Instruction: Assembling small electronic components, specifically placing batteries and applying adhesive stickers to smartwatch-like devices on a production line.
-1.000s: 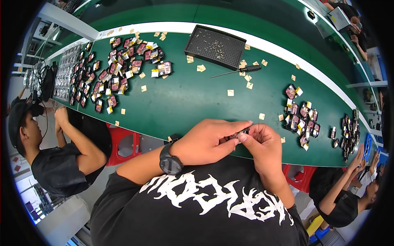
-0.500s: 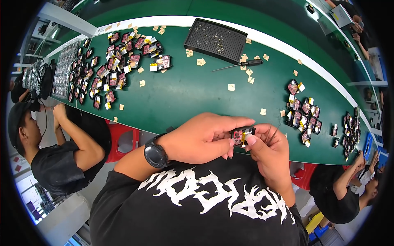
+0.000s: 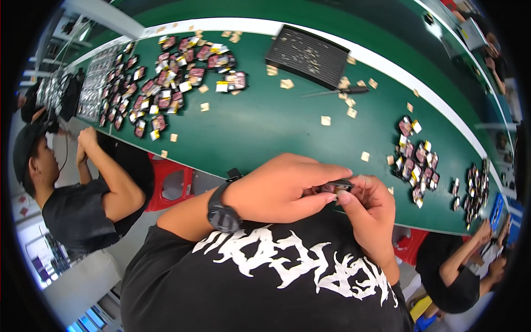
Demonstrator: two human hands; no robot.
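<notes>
Just above the table's near edge, my left hand point(image 3: 279, 185) and my right hand point(image 3: 369, 207) hold a small black-cased electronic unit point(image 3: 335, 186) between them. It is tipped nearly edge-on, so little of its red circuit board shows. The left fingers and thumb clasp its left side. My right thumb and fingers pinch the other end. Whatever else the right fingers hold is blurred and cannot be made out. A black watch point(image 3: 223, 213) is on my left wrist.
Many similar units point(image 3: 171, 77) lie at the left, with another cluster point(image 3: 415, 160) at the right. A black tray point(image 3: 329, 81) of small pieces stands at the back, beside a screwdriver point(image 3: 354, 90). Small tan squares point(image 3: 326, 120) are scattered about. A person point(image 3: 83, 193) sits at the left, another point(image 3: 451, 271) at the right.
The unit has turned from face-up to nearly edge-on in my hands. Thin metal tips between my right fingers no longer show clearly. The whole view has shifted slightly.
</notes>
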